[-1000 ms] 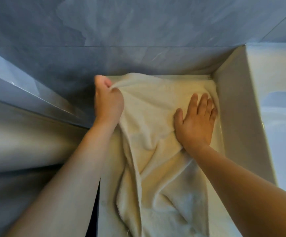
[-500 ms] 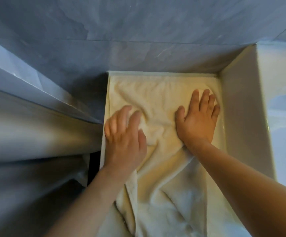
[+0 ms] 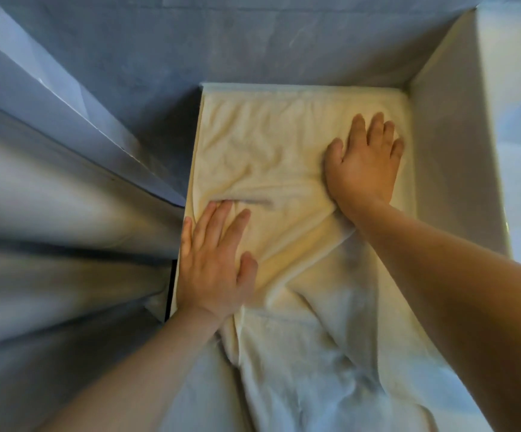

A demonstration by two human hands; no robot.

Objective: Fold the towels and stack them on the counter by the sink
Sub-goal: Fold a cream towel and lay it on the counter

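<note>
Towel (image 3: 284, 145) lies flat under left hand (image 3: 215, 263) and right hand (image 3: 362, 163)

A narrow white counter (image 3: 306, 86) runs between a blue-grey tiled wall and the raised white side of a sink (image 3: 452, 169), almost wholly covered by a cream towel (image 3: 268, 145) (rumpled and creased, its near end bunched), which lies flat against the far edge

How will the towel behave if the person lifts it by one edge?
The towel will probably sag and drape, since it lies in soft wrinkles. It looks light. It likely won't slide easily: both the left hand and right hand press it flat.
</note>
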